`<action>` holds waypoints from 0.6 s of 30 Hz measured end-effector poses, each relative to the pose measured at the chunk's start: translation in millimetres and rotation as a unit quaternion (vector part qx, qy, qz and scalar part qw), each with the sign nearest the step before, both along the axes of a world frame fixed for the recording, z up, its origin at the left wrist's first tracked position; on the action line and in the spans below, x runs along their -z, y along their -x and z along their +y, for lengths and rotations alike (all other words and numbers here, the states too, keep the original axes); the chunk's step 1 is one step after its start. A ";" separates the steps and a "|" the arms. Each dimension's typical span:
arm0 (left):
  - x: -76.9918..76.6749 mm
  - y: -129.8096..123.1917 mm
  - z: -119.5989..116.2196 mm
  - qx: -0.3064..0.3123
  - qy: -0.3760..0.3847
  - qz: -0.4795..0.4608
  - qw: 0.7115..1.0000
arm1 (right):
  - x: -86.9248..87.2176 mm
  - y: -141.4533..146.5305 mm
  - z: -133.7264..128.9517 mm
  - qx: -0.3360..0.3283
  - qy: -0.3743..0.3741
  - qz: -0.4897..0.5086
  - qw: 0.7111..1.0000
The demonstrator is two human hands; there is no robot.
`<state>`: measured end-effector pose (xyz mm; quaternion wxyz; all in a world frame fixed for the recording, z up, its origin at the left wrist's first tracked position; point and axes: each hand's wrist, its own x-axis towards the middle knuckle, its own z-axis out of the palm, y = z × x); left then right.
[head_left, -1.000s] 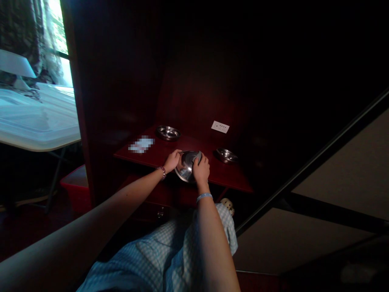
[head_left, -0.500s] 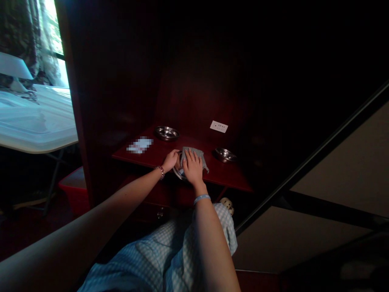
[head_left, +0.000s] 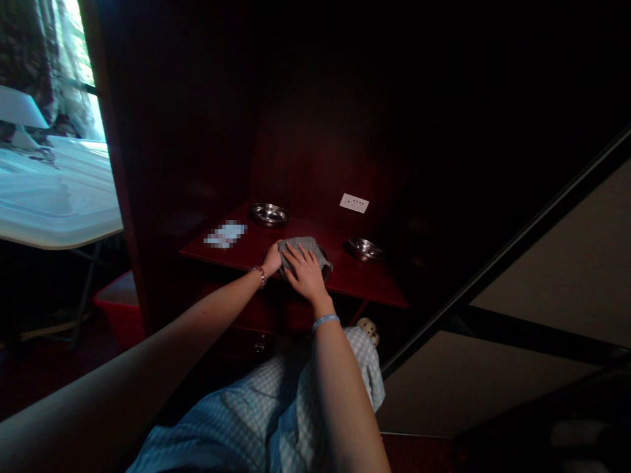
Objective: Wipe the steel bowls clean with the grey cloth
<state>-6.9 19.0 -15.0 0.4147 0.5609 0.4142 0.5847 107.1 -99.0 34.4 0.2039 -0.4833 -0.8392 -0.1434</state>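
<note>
Clasps the left edge of a metal dish in the left hand, fingers bent toward the rim and partly hidden by a gray cloth, with no telling how tightly closed. Presses the cloth over the dish with the right hand, fingers outstretched, slightly parted and laid flat on the fabric. Holds dish and cloth together at the front edge of a dark red desk, whether resting or slightly raised impossible to tell from this angle. Wears a beaded bracelet on the left wrist and a pale blue band on the right, above a blue-and-white checked garment. Shares the desk with two shiny metal bowls, one toward the back left, the other to the right, both apart from the hands. Faces a white wall socket on the back panel, set between the bowls. Includes, at the desk's left, a pale item blurred into squares, too indistinct to name. Takes in, at far left, a white table bearing a white lamp, plus a red bin on the floor.
</note>
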 end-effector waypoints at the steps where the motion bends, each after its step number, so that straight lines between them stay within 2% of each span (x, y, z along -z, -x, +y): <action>1: -0.4 0.0 -0.4 0.000 0.003 -0.001 1.000 | 0.0 -0.2 0.0 -0.003 0.000 -0.002 1.000; 8: 0.9 -0.1 -0.2 0.000 -0.007 -0.004 1.000 | 1.1 0.9 1.2 0.014 -0.009 0.010 1.000; 18: -1.5 -4.2 2.2 -0.044 0.032 0.020 0.998 | 8.0 3.9 9.2 0.140 -0.019 0.088 0.986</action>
